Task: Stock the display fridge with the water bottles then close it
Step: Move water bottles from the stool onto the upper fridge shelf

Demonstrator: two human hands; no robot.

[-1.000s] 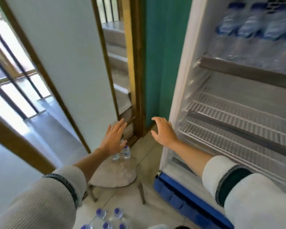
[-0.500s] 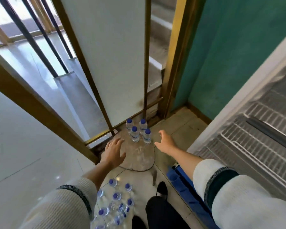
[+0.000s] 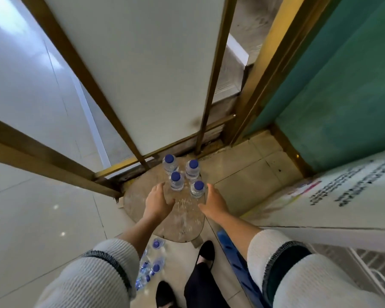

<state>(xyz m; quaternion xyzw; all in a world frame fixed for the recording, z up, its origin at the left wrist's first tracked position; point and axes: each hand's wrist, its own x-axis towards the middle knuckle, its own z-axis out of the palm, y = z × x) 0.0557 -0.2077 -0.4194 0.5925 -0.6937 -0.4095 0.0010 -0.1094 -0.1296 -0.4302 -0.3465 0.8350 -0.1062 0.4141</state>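
Both hands empty, fingers spread: left hand (image 3: pixel 157 202), right hand (image 3: pixel 213 204) flanking four upright bottles (image 3: pixel 176 181) on stool (image 3: pixel 165 214); risk: careless sweep topples them

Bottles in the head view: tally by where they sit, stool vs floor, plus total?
Bottles upright on the stool: 4
Bottles in the floor pack: about 6 caps visible, partly hidden by the left sleeve
Total: about 10
Both hands empty.
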